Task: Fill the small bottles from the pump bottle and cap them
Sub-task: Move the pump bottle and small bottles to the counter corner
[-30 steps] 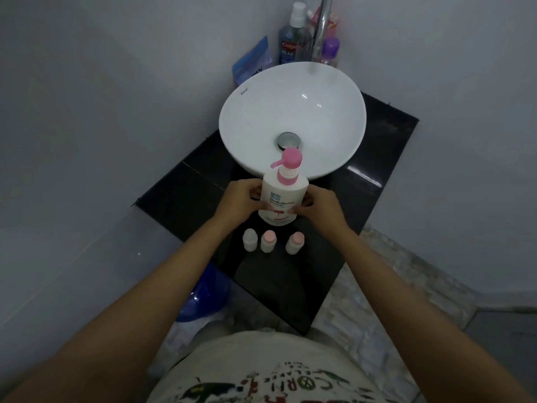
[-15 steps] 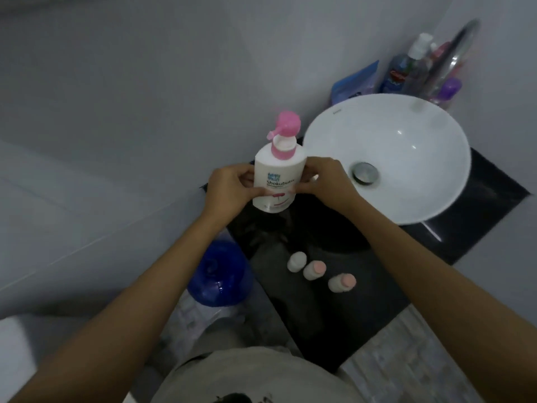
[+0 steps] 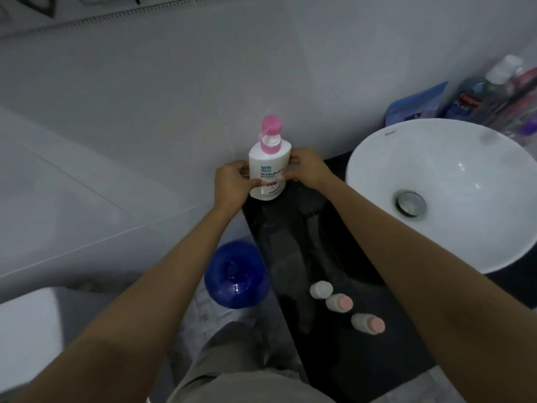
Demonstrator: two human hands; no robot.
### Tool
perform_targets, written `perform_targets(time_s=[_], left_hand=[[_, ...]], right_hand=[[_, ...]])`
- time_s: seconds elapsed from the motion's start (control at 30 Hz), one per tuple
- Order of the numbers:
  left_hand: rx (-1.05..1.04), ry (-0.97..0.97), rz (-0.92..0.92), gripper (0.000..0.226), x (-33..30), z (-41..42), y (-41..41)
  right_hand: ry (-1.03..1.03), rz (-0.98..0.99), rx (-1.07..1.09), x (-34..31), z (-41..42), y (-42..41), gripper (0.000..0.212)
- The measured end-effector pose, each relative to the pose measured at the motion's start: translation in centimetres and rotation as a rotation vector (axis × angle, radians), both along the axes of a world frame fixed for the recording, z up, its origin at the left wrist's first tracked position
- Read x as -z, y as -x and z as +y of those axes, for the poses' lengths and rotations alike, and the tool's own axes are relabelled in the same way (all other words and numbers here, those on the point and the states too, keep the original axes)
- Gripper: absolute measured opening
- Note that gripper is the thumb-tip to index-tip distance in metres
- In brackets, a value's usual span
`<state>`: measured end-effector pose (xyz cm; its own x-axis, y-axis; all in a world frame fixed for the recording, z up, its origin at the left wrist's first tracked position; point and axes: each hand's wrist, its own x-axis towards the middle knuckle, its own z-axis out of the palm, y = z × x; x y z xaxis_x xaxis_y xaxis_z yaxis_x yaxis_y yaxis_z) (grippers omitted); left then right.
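Bathroom corner, pale tiled wall behind; a glossy black table (image 3: 293, 257) carries a white basin (image 3: 453, 257) at its right.

Change: over the last second the pump bottle (image 3: 268, 167) has travelled from just behind the small bottles, in front of the basin, to the far left corner of the table by the wall, and it is now well apart from them. Judgement: this is repositioning only. No filling has begun, all three small bottles look capped, and pump and bottles must be brought together again.

Left hand (image 3: 232, 184): fingers curled round the bottle's left flank, thumb across the label. Right hand (image 3: 306, 170): fingers clamped on the right flank, fingertips at the label edge. Bottle upright, base at or just above the table edge; contact not resolvable. Pink pump head up, spout toward the left.

Both forearms reach forward and converge on the bottle, the right one passing over the table.

Near edge, in a diagonal row: white-capped small bottle (image 3: 321, 290), pink-capped small bottle (image 3: 339, 302), second pink-capped small bottle (image 3: 368, 323). Blue round container (image 3: 236, 274) on the floor at left.
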<state>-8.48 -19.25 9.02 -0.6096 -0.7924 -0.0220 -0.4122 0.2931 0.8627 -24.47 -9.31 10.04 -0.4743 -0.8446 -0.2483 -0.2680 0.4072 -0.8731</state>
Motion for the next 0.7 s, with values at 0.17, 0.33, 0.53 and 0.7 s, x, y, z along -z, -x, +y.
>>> perform_targets(time_s=[0.17, 0.33, 0.53, 0.7], left_hand=[[-0.020, -0.018, 0.034, 0.046, 0.7, -0.3, 0.2], [-0.016, -0.025, 0.051, 0.047, 0.9, -0.3, 0.0], [-0.030, -0.040, -0.001, 0.044, 1.4, -0.4, -1.0], [-0.180, 0.017, 0.060, 0.014, 2.2, 2.8, -4.7]], right_hand=[[-0.008, -0.006, 0.011, 0.5, -0.7, 0.1, 0.047], [-0.029, 0.007, 0.025, 0.5, -1.0, -0.2, 0.046], [-0.083, 0.032, 0.145, -1.3, 2.2, -1.2, 0.065], [-0.081, 0.031, 0.254, -3.8, 12.5, -4.1, 0.040]])
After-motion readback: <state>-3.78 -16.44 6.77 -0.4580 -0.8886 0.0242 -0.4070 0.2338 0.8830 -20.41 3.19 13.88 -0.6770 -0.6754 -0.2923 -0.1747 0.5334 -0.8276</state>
